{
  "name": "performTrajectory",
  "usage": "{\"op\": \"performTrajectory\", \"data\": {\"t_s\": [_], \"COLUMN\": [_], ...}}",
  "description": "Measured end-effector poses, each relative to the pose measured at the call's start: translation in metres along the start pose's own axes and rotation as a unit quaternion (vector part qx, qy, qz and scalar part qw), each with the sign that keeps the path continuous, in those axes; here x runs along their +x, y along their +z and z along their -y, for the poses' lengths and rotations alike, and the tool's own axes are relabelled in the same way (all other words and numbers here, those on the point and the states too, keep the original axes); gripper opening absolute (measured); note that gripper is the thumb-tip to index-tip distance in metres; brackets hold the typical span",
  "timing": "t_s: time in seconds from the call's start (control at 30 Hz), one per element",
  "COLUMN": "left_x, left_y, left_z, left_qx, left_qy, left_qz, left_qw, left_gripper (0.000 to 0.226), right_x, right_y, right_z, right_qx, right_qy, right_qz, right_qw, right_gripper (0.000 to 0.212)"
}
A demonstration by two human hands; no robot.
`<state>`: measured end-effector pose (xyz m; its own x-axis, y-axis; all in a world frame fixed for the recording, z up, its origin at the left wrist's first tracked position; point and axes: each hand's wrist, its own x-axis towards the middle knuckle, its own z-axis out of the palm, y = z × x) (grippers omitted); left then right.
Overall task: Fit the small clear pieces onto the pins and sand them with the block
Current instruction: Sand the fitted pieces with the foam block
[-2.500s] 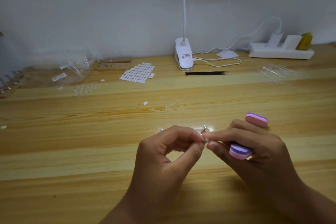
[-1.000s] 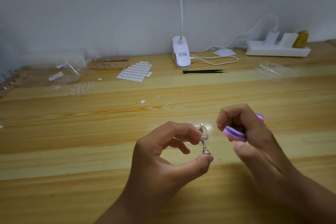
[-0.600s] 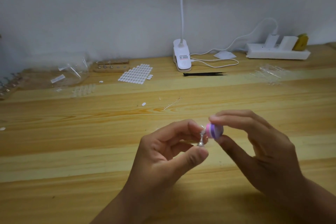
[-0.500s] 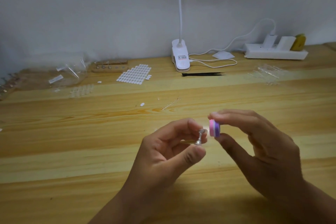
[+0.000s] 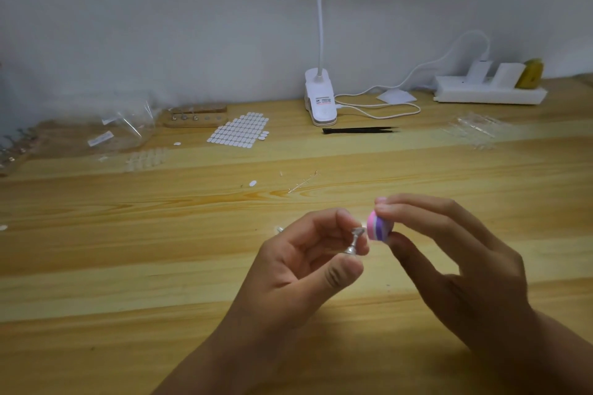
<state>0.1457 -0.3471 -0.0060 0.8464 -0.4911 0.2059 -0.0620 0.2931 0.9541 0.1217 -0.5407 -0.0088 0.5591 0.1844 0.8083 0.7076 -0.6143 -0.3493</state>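
Head view: the left hand (image 5: 308,269) is curled, pinching a small metal pin (image 5: 354,242) between the thumb tip below and the forefinger above, the other fingers folded in. The pin stands nearly upright over the table (image 5: 128,250), its flat head uppermost and leaning a little right. The right hand (image 5: 465,266) pinches the pink-and-purple block (image 5: 378,228) between forefinger on top and thumb beneath, the remaining fingers loosely spread. The block's striped end faces left, just beside the pin's head; contact cannot be told. Any clear piece on the head is too small to make out.
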Motion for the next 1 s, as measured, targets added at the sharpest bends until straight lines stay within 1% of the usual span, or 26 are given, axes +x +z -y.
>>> {"op": "performTrajectory", "data": {"t_s": [0.07,0.2,0.3,0.33,0.4,0.47,0.6,0.73,0.83,0.9,1.0], "left_x": [0.001,0.001,0.001,0.001,0.002,0.002,0.002,0.002,0.002,0.002,0.001], "left_y": [-0.001,0.001,0.0,0.0,-0.001,0.0,0.0,-0.001,-0.001,-0.001,-0.002], "left_z": [0.0,0.0,-0.001,-0.001,-0.001,-0.002,-0.003,-0.002,-0.002,-0.002,-0.001], "left_qx": [0.0,-0.014,-0.015,-0.012,-0.014,-0.022,-0.016,-0.016,-0.005,0.01,0.018], "left_qy": [-0.004,-0.003,0.003,0.001,-0.001,0.0,-0.002,-0.01,-0.007,-0.012,-0.014], "left_qz": [0.0,0.021,0.008,0.006,0.012,0.017,0.006,0.017,0.01,0.009,0.005], "left_qw": [1.0,1.0,1.0,1.0,1.0,1.0,1.0,1.0,1.0,1.0,1.0], "left_gripper": [0.023,0.023,0.029,0.028,0.024,0.025,0.031,0.023,0.029,0.028,0.027], "right_x": [-0.001,-0.002,0.001,0.001,-0.001,-0.003,0.001,-0.001,0.001,0.002,-0.002], "right_y": [0.001,0.0,-0.003,-0.002,0.001,0.002,-0.003,0.001,-0.002,-0.003,-0.001], "right_z": [0.001,0.01,0.004,0.004,0.009,0.011,0.003,0.01,0.0,-0.001,0.006], "right_qx": [0.002,-0.01,-0.019,-0.018,-0.014,-0.015,-0.014,-0.012,-0.011,-0.003,0.005], "right_qy": [0.002,-0.042,-0.014,-0.01,-0.025,-0.041,-0.008,-0.042,-0.007,0.004,-0.036], "right_qz": [-0.003,0.008,-0.002,-0.004,-0.003,0.001,-0.005,0.003,0.004,-0.004,0.001], "right_qw": [1.0,0.999,1.0,1.0,1.0,0.999,1.0,0.999,1.0,1.0,0.999], "right_gripper": [0.03,0.029,0.024,0.025,0.028,0.029,0.026,0.026,0.028,0.029,0.028]}}
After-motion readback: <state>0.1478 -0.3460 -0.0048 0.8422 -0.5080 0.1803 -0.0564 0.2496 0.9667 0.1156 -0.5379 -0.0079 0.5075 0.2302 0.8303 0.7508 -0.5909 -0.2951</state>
